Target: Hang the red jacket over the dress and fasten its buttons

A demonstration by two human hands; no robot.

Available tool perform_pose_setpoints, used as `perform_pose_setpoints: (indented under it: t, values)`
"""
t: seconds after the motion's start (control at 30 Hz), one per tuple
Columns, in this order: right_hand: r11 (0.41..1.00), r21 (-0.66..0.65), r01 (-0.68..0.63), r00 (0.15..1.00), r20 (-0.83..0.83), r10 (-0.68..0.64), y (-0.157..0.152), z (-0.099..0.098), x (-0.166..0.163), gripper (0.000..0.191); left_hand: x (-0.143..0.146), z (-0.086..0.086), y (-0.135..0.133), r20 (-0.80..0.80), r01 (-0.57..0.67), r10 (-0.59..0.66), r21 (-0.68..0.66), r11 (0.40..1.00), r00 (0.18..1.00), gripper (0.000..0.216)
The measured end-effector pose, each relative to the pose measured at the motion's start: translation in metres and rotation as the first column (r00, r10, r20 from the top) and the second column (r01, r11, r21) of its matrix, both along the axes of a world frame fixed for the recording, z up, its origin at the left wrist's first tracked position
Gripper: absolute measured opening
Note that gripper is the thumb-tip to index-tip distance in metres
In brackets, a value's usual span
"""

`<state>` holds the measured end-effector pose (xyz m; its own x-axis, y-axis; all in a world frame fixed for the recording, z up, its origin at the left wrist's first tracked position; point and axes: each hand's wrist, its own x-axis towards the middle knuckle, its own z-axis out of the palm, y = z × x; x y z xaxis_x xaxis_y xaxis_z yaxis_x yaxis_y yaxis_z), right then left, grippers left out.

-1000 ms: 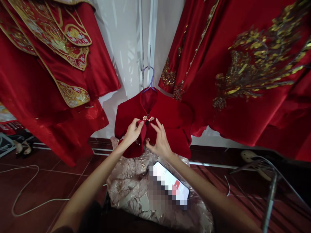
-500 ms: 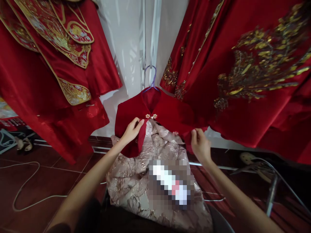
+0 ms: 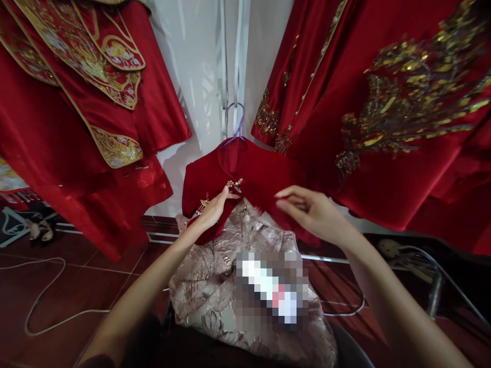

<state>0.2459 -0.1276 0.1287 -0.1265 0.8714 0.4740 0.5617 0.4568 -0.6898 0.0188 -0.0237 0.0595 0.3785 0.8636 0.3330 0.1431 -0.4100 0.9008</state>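
Observation:
A short red velvet cape [image 3: 264, 174] hangs from a purple hanger [image 3: 240, 122], closed at the neck by a beaded gold clasp [image 3: 235, 185]. My left hand [image 3: 215, 210] is at the cape's front edge just below the clasp, thumb and finger closed on the cloth. A small gold ornament [image 3: 203, 205] shows on the cape beside this hand. My right hand [image 3: 310, 209] is in front of the cape's right side, thumb and forefinger apart and the other fingers curled, with nothing between them. Shiny pinkish brocade cloth [image 3: 215, 286] lies over my lap below the cape.
Embroidered red gowns hang at left [image 3: 161, 102] and right [image 3: 383, 189]. A white metal rail [image 3: 241, 51] stands behind the hanger. A pixelated object [image 3: 268, 289] lies on the brocade. A white cable [image 3: 30, 301], shoes [image 3: 40, 231] and a metal stand [image 3: 435, 296] are around the floor.
My right hand has let go of the cape's right hem and moved left towards its middle. My left hand has turned slightly and shifted by the clasp, which now sits tilted.

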Motion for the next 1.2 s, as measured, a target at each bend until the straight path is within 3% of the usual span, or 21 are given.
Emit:
perform_pose_setpoints:
  t: [0.1,0.2,0.27,0.37,0.43,0.57,0.67,0.77,0.9,1.03,1.2]
  values:
    - [0.947,-0.211,-0.244,0.969,-0.032,0.243,-0.012,-0.003,-0.014,0.029,0.002,0.001,-0.008,0.078,0.122,-0.111,-0.152,0.981,0.991,0.067]
    - [0.922,-0.245,-0.301,0.953,-0.059,0.296,-0.016,-0.002,-0.023,0.026,0.006,0.003,-0.021,0.156,0.265,-0.224,-0.335,0.904,0.962,0.053]
    - [0.932,-0.227,-0.284,0.959,-0.049,0.280,-0.014,-0.001,-0.027,0.024,0.009,0.003,-0.029,0.221,0.323,-0.254,-0.380,0.867,0.942,0.037]
    - [0.946,-0.203,-0.253,0.968,-0.053,0.247,-0.008,0.000,-0.032,0.023,0.011,0.001,-0.035,0.311,0.325,-0.205,-0.406,0.854,0.928,0.029]
    - [0.947,-0.197,-0.255,0.967,-0.061,0.247,-0.003,-0.001,-0.034,0.022,0.011,-0.003,-0.032,0.325,0.232,-0.092,-0.425,0.875,0.941,0.036]
    - [0.954,-0.169,-0.246,0.969,-0.046,0.242,0.014,-0.015,-0.043,0.021,0.000,-0.017,-0.022,0.348,-0.040,0.147,-0.297,0.954,0.926,0.048]
    - [0.965,-0.180,-0.190,0.982,-0.043,0.185,0.029,-0.036,-0.056,0.025,-0.014,-0.027,-0.020,0.357,-0.115,0.207,-0.264,0.958,0.911,0.044]
    - [0.979,-0.182,-0.096,0.995,-0.046,0.089,0.042,-0.060,-0.075,0.034,-0.023,-0.033,-0.024,0.385,-0.105,0.221,-0.299,0.948,0.896,0.043]
    - [0.992,-0.125,-0.032,0.995,-0.100,0.020,0.054,-0.082,-0.097,0.031,-0.028,-0.034,-0.026,0.369,0.016,0.099,-0.297,0.955,0.924,0.043]
    - [0.992,-0.126,-0.006,0.985,-0.174,-0.016,0.060,-0.088,-0.101,0.015,-0.038,-0.034,-0.015,0.241,-0.073,0.107,-0.148,0.986,0.965,0.031]
    - [0.996,-0.085,0.002,0.973,-0.230,-0.021,0.062,-0.084,-0.101,0.019,-0.045,-0.035,0.001,0.109,-0.108,0.109,-0.010,0.994,0.988,0.025]
